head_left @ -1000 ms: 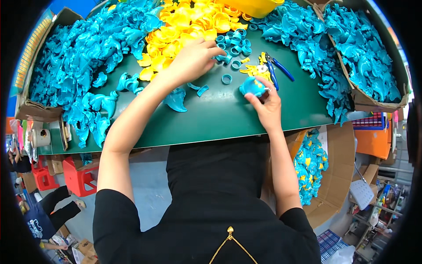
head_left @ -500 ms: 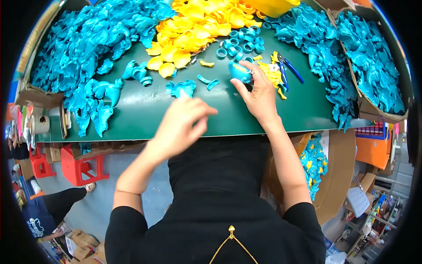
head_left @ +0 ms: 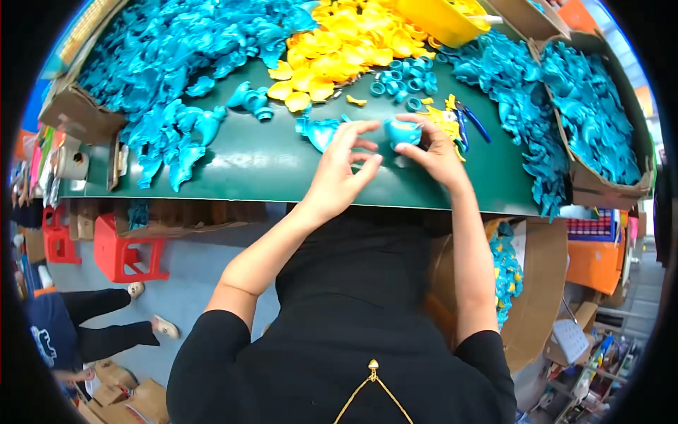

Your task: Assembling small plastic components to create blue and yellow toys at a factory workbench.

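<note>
Teal rounded plastic part is pinched between thumb and fingers of the right hand, above the green table; the left hand, half-open and apparently empty, hovers just beside it. Farther off lie blue-handled pliers, teal rings and, beyond, heaped yellow shells.

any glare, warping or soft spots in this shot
Head view: pale glare on the green table left of the left hand; head view: bright highlights on the turquoise piece in the right hand; head view: the right-side cardboard box bows with the fisheye, and cluttered shelves at lower right look too soft to pick apart.
</note>
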{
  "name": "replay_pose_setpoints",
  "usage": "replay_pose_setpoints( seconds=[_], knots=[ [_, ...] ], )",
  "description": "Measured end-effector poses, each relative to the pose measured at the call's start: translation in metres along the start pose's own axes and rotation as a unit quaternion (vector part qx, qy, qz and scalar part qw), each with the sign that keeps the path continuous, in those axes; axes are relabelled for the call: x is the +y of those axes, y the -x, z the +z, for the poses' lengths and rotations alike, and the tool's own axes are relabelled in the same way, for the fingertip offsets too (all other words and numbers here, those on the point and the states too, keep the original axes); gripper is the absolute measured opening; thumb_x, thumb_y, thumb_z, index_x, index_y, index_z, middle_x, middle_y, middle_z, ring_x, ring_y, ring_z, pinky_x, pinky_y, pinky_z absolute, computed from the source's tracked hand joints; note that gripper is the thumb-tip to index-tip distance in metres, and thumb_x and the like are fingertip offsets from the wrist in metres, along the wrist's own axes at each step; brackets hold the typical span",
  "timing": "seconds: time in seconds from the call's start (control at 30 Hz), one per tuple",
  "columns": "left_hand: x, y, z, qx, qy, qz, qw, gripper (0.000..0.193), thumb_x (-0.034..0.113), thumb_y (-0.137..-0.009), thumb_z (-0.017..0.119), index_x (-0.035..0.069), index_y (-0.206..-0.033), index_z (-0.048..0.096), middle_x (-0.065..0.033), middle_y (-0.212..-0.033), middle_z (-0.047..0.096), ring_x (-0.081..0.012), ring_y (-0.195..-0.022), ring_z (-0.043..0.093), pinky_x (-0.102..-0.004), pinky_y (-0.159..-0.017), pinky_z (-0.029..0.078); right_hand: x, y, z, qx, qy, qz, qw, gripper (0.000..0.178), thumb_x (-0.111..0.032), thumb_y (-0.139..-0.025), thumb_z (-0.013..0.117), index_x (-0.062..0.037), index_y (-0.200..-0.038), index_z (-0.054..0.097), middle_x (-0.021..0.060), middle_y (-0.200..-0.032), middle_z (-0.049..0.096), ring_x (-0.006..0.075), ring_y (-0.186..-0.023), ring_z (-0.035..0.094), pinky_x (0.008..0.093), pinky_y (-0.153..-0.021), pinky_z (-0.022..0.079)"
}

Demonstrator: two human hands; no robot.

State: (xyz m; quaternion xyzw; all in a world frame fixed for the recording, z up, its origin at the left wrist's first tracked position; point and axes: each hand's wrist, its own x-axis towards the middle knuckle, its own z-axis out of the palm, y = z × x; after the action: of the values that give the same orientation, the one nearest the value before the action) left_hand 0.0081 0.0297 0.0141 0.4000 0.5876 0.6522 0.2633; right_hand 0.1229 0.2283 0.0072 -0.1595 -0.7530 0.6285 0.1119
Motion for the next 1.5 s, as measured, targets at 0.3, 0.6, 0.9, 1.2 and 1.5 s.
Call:
replay_pose_setpoints(
  seconds=[0.3, 0.6, 0.9, 1.2, 1.5],
  knots=[
    [-0.035, -0.010, 0.021, 0.043, 0.158, -0.034, 0.986, 0.023, 0.007, -0.091, 0.072, 0.002, -0.113, 0.068, -0.0031, -0.100, 0.069, -0.0111, -0.094, 0.066, -0.0285, -0.087, 0.055, 0.009, 0.035, 0.036, 0.081, 0.097, -0.095, 0.987, 0.048, -0.008, -0.085, 0.077, -0.0065, -0.130, 0.060, 0.0016, -0.114, 0.067, 0.0092, -0.105, 0.058, 0.0280, -0.094, 0.047],
    [-0.039, -0.005, 0.037, 0.036, 0.051, 0.006, 0.998, 0.020, 0.006, -0.086, 0.077, -0.002, -0.103, 0.070, -0.0064, -0.096, 0.066, -0.0103, -0.086, 0.066, -0.0252, -0.074, 0.055, 0.020, 0.045, 0.036, 0.156, -0.032, -0.154, 0.975, 0.015, -0.003, -0.098, 0.057, 0.0018, -0.106, 0.068, 0.0123, -0.117, 0.067, 0.0215, -0.113, 0.061, 0.0351, -0.101, 0.045],
    [0.031, 0.004, -0.116, 0.162, -0.482, 0.132, 0.851, 0.030, 0.012, -0.084, 0.070, 0.008, -0.114, 0.069, -0.0128, -0.109, 0.071, -0.0314, -0.105, 0.063, -0.0436, -0.095, 0.046, -0.024, 0.187, -0.081, 0.309, 0.264, 0.020, 0.913, 0.020, -0.012, -0.105, 0.046, 0.0011, -0.106, 0.061, 0.0059, -0.092, 0.057, 0.0117, -0.082, 0.055, 0.0262, -0.076, 0.046],
    [0.013, 0.000, -0.242, 0.041, -0.743, 0.034, 0.667, 0.063, 0.006, -0.072, 0.078, 0.011, -0.130, 0.054, -0.0100, -0.116, 0.057, -0.0331, -0.117, 0.050, -0.0459, -0.098, 0.041, -0.018, 0.166, -0.059, 0.311, 0.362, 0.083, 0.875, 0.013, -0.011, -0.096, 0.063, 0.0003, -0.100, 0.068, 0.0091, -0.087, 0.069, 0.0152, -0.078, 0.062, 0.0281, -0.076, 0.050],
    [0.030, 0.021, -0.085, 0.063, -0.466, 0.212, 0.857, 0.022, -0.003, -0.068, 0.067, 0.002, -0.086, 0.054, -0.0151, -0.091, 0.055, -0.0359, -0.088, 0.054, -0.0443, -0.078, 0.044, -0.005, -0.008, -0.040, 0.304, 0.364, -0.018, 0.880, 0.019, -0.016, -0.089, 0.070, -0.0005, -0.098, 0.074, 0.0103, -0.084, 0.072, 0.0175, -0.071, 0.066, 0.0316, -0.067, 0.051]
  ],
)
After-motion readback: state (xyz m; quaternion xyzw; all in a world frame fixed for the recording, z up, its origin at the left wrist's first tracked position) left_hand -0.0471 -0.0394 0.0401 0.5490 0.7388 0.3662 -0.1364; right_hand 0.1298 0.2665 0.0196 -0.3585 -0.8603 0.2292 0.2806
